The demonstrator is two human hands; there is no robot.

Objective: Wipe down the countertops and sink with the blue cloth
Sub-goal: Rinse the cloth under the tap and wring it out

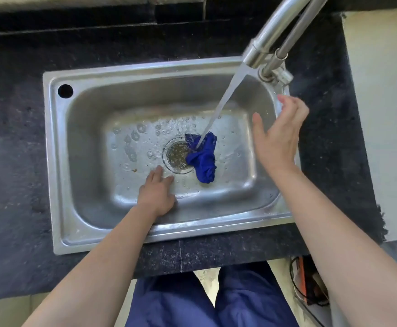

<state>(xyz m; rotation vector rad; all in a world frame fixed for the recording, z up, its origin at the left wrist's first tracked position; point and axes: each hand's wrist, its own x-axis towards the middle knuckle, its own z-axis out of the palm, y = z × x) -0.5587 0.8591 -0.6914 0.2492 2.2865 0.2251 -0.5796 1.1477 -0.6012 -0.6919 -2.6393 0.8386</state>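
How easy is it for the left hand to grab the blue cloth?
Probably yes: the left hand is open down in the sink, and the blue cloth lies just across the drain, nothing blocking.

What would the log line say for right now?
crumpled blue cloth: in steel sink, under running water | left hand: open, low in sink | right hand: open, holding nothing

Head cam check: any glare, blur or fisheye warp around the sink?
Head view: soft glare on the sink and faucet; wide-angle bowing of the sink rim and counter edge; blue cloth, left hand and right hand reasonably sharp; far counter dark, little detail.
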